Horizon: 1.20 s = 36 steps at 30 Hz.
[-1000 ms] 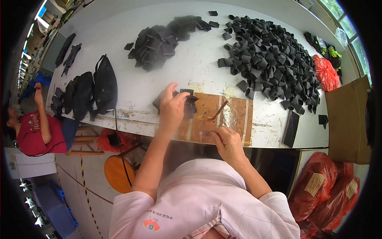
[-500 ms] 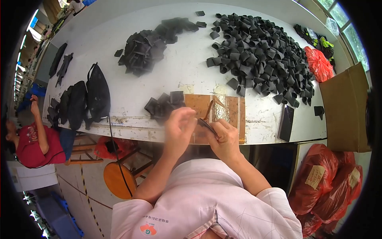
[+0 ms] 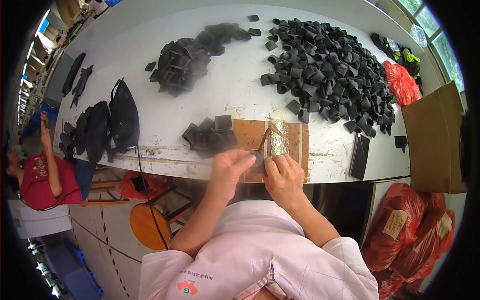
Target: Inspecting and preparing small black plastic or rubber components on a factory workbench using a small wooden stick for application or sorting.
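Between my two hands is a small black fabric piece [image 3: 258,160], held just above the table's front edge. The fingers of my left hand [image 3: 230,172] are closed on its left side. My right hand [image 3: 286,176] grips its right side. A thin brown strip bent to a point [image 3: 265,138] stands right behind the piece, over a brown board [image 3: 298,145]; whether the piece touches it I cannot tell. Just beyond my left hand lies a small heap of black fabric pieces [image 3: 209,136].
Black folded loops [image 3: 325,70] form a big pile at the far right, and flatter black pieces [image 3: 180,67] are heaped left of it. A dark box [image 3: 359,156] and a cardboard sheet [image 3: 432,137] stand to the right. Left are black pouches [image 3: 123,116], a stool [image 3: 149,226] and a person [image 3: 45,180].
My left hand has come down and closed on the black piece, its fingers having been blurred and raised before. My right hand keeps its hold, having shifted slightly.
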Tool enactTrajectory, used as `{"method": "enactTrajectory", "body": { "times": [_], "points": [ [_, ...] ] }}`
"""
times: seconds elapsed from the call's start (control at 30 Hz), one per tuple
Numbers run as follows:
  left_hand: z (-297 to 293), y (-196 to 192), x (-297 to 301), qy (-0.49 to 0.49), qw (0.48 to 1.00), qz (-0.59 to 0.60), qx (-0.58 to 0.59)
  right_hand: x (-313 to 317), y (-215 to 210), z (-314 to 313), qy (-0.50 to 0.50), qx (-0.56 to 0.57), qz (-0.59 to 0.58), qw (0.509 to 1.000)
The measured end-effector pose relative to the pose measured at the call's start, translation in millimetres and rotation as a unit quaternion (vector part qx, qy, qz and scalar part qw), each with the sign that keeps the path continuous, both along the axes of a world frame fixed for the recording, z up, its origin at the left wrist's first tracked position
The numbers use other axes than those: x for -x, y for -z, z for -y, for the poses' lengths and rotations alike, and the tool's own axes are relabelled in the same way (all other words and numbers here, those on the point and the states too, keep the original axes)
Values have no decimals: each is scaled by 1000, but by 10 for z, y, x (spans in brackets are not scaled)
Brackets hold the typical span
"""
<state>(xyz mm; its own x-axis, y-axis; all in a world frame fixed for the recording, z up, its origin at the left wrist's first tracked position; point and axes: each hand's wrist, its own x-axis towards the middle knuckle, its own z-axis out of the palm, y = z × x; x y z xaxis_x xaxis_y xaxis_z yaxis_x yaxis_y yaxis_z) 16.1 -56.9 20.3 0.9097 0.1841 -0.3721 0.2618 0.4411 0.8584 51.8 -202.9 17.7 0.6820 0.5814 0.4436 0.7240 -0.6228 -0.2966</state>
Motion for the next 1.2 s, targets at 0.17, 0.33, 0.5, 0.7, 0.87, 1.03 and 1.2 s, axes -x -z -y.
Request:
{"method": "enactTrajectory", "body": {
  "times": [0.17,0.33,0.5,0.7,0.87,1.03,1.2],
  "points": [
    [59,-167,-10,5,998,20,-63,12,-203,-15,11,-101,-189,977],
    [96,-114,6,9,951,166,-261,2,-228,-9,0,-235,-254,938],
    [130,-143,43,22,907,188,-377,-53,-233,-10,-40,-220,-165,961],
    [285,52,-31,-150,884,174,-407,-12,-163,-166,62,-147,-69,985],
    [97,-129,-66,-27,979,54,193,-112,-42,-53,78,-314,-293,900],
    [117,-177,-52,-6,998,24,52,-170,-193,31,11,-516,-686,513],
    [334,-38,-88,-172,897,266,-310,-190,-246,33,-93,-515,-757,391]
  ]
}}
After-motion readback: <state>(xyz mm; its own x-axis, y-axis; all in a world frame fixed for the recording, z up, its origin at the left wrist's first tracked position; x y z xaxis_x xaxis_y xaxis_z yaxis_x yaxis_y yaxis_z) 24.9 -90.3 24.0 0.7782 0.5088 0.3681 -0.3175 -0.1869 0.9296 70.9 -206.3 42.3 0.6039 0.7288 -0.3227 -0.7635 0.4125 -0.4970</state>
